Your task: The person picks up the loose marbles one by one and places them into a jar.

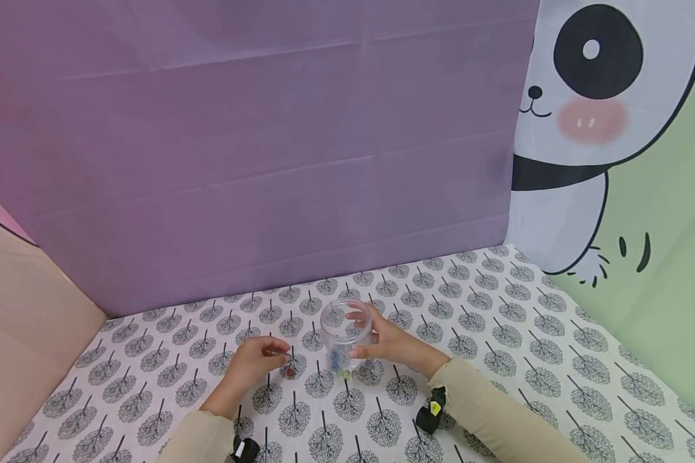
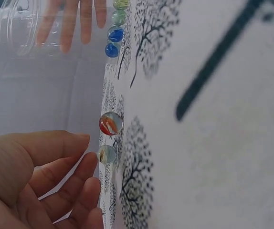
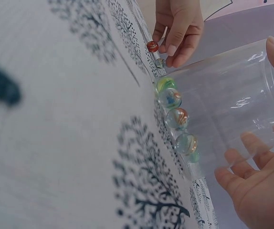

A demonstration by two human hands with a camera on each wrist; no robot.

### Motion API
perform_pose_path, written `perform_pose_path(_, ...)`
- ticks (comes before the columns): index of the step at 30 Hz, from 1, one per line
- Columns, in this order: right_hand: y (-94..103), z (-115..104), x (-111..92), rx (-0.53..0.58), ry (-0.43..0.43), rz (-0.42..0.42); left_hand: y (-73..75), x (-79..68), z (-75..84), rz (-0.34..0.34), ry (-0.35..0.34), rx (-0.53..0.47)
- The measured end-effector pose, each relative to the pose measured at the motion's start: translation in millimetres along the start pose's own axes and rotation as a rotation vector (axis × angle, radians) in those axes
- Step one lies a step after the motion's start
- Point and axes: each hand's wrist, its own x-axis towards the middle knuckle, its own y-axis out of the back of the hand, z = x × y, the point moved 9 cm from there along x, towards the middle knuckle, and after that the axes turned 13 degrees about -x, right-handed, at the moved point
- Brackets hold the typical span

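A clear plastic jar [image 1: 347,334] stands upright on the cloth with several marbles in its bottom, blue and green ones [image 2: 115,34] among them. My right hand [image 1: 385,337] holds the jar from its right side, thumb in front and fingers round the back, seen through the wall. Left of the jar, my left hand [image 1: 259,360] reaches low over the cloth, nothing between its thumb and fingers. Beside its fingertips lie a red-orange swirled marble [image 2: 110,123] and a clear marble with a yellowish streak [image 2: 106,154]. An index fingertip is right at the clear marble.
The table is covered by a white cloth [image 1: 347,431] printed with dark trees. A purple backdrop [image 1: 255,161] hangs behind it, and a panda-printed wall [image 1: 631,212] stands to the right. Each wrist wears a small black camera [image 1: 430,411].
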Motion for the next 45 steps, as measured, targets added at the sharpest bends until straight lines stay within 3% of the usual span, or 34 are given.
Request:
perform_pose_path(25,-3.3,1.6,-0.6,0.049,-0.012,-0.013,-2.2,0.6,-3.3,-0.018,0.029,0.02)
perform_pose_path(45,-0.3,1.0,0.3,0.009,0.0,-0.005,-5.9,1.0,-2.4,-0.054,0.043,0.02)
